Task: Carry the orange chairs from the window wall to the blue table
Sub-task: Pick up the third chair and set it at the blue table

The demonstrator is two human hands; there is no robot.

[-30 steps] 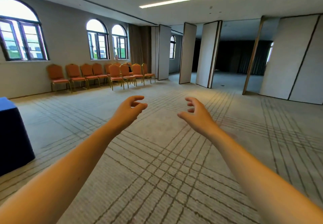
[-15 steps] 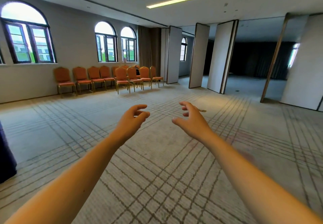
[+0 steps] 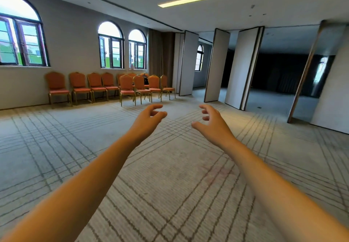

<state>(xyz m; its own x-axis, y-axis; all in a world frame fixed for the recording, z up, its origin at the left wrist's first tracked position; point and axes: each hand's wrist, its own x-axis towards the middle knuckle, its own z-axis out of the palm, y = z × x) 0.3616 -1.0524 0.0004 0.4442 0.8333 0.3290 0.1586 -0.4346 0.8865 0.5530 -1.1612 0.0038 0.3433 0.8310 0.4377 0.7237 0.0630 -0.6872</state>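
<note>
Several orange chairs with gold legs stand in a row and a small cluster under the arched windows at the far left wall. Both my arms stretch forward over the carpet, well short of the chairs. My left hand and my right hand hang in the air with loosely curled fingers and hold nothing. The blue table is out of view.
Patterned carpet lies between me and the chairs. Tall folding partition panels stand ajar at centre and right, with a dark room behind them. A dark object sits on one of the rear chairs.
The view has moved forward and turned left; the chairs look larger and nearer the centre. The blue table at the left edge has dropped out of view. Both hands stay empty.
</note>
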